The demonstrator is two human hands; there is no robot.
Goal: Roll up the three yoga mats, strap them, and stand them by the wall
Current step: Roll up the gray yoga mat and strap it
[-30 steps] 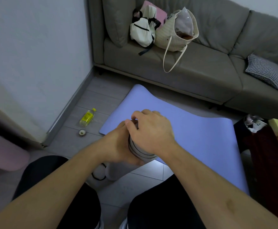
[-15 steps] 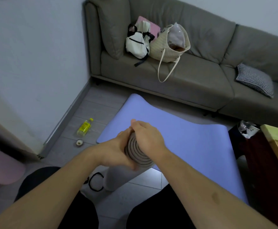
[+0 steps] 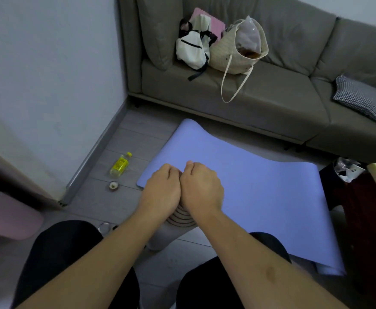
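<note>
A rolled grey yoga mat (image 3: 178, 221) stands on end on the floor (image 3: 106, 204) between the person's knees, its spiral end showing just below the wrists. Both hands sit on its top, side by side and touching: the left hand (image 3: 163, 189) and the right hand (image 3: 201, 188) have their fingers curled down over the far rim of the roll, gripping it. Just beyond, a lilac yoga mat (image 3: 249, 190) lies flat and unrolled on the floor, reaching from near the sofa's front edge toward the right, with its near right corner by a dark side table (image 3: 361, 219). At the left edge a pink rolled mat (image 3: 6, 217) lies low by the wall (image 3: 37, 85). A black loop, possibly a strap (image 3: 113, 227), peeks out beside the left knee, though it is too hidden to be sure. The step in hand looks like squaring and tightening the grey roll; next it likely needs strapping while one hand keeps the coil from loosening. A yellow bottle (image 3: 120, 165) and a small cap (image 3: 113, 186) lie by the skirting; bags (image 3: 218, 45) rest on the grey sofa (image 3: 260, 94).
</note>
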